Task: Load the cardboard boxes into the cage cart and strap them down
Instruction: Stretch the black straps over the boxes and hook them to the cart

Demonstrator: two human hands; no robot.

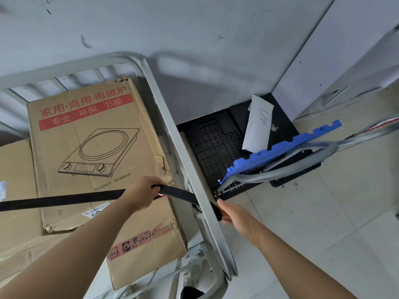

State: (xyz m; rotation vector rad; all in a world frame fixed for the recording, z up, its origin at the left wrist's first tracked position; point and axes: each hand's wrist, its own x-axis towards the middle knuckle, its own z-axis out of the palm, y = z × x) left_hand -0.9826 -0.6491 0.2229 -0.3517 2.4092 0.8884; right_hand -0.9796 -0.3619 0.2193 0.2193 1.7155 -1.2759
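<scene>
Grey wall (194, 29) behind, pale tile floor (345, 212) right. Cardboard boxes (90, 147) sit inside the cage cart (185, 160) at left, top one printed with a cooktop drawing. Black strap (58, 199) runs across the boxes. Left hand (143, 194) fingers curled tight around the strap near the cart's side rail. Right hand (232, 213) just right of the rail, fingers closed on the strap's end. Blue plastic piece (280, 149) and black perforated panel (213, 147) far right.

Boxes (90, 147) sit in the cart (179, 152), strap (54, 199) across them, panel (216, 147) right.

Black strap (64, 198), brown box (90, 147) with red banner
</scene>
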